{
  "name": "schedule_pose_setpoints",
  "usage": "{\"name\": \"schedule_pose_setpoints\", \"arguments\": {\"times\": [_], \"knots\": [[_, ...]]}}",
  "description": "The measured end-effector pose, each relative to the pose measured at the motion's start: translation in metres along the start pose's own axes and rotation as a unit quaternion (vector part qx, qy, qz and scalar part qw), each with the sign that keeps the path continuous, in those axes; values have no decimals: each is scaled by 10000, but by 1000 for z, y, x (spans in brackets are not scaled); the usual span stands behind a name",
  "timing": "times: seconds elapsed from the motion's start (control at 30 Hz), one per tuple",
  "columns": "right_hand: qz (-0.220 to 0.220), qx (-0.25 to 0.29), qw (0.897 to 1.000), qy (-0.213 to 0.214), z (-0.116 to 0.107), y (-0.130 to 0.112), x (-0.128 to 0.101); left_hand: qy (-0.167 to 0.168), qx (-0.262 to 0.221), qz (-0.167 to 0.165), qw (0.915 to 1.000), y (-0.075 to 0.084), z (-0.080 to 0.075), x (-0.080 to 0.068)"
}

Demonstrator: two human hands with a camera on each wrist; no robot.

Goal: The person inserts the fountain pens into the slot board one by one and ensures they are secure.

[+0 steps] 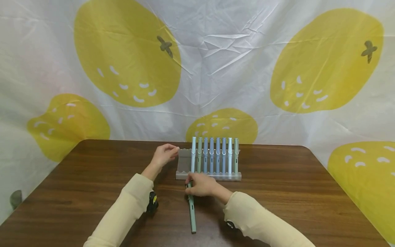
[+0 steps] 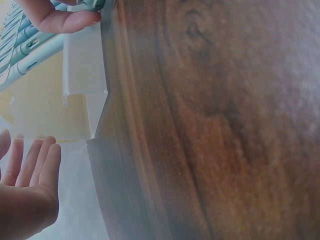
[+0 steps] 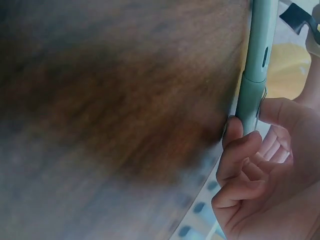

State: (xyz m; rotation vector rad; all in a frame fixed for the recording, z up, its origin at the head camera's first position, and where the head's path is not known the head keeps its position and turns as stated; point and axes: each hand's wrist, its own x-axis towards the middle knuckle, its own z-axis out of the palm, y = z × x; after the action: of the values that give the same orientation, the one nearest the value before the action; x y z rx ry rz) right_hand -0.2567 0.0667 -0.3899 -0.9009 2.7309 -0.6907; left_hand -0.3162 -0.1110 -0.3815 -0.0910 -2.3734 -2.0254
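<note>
My right hand [image 1: 201,184] pinches a green pen [image 1: 192,214] at its capped end, between thumb and fingertips. The pen slants toward the near side of the table, just in front of a clear pen stand [image 1: 184,162]. In the right wrist view, the pen's cap and clip [image 3: 251,102] show between the fingers. My left hand [image 1: 163,156] is at the stand's left edge, its fingertips at the upper corner. Those fingers [image 2: 37,162] look nearly straight in the left wrist view. Several blue, pale blue and green pens [image 1: 211,156] stand in a row in the stand, whose left end holds none.
The stand is on a dark brown wooden table [image 1: 277,192], near its far edge. Behind hangs a white cloth [image 1: 222,75] printed with yellow lemons. A black wrist device [image 1: 152,203] sits under the left sleeve.
</note>
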Motion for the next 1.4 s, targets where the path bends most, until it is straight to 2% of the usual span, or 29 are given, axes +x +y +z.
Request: {"name": "schedule_pose_setpoints", "arguments": {"times": [0.1, 0.27, 0.5, 0.6, 0.93, 1.4], "knots": [[1, 494, 9988, -67, -1, 2, -1, -9, -15, -7, 10000, -1, 0, 0], [-58, 1420, 9898, -17, -5, 5, -4, -13, -40, 9, 10000, -1, 1, 0], [-214, 1955, 9804, 137, -12, 8, -5, 5, -58, 22, 10000, 1, 1, -2], [-258, 1974, 9797, 217, -16, 7, -5, 4, -65, 53, 10000, 1, 1, -1], [-528, 1477, 9843, 813, -31, 5, 1, 6, -66, 46, 10000, 1, 1, 0], [-857, 937, 9779, 1660, -44, 0, 8, -6, -51, 9, 10000, -1, 1, 2]]}}
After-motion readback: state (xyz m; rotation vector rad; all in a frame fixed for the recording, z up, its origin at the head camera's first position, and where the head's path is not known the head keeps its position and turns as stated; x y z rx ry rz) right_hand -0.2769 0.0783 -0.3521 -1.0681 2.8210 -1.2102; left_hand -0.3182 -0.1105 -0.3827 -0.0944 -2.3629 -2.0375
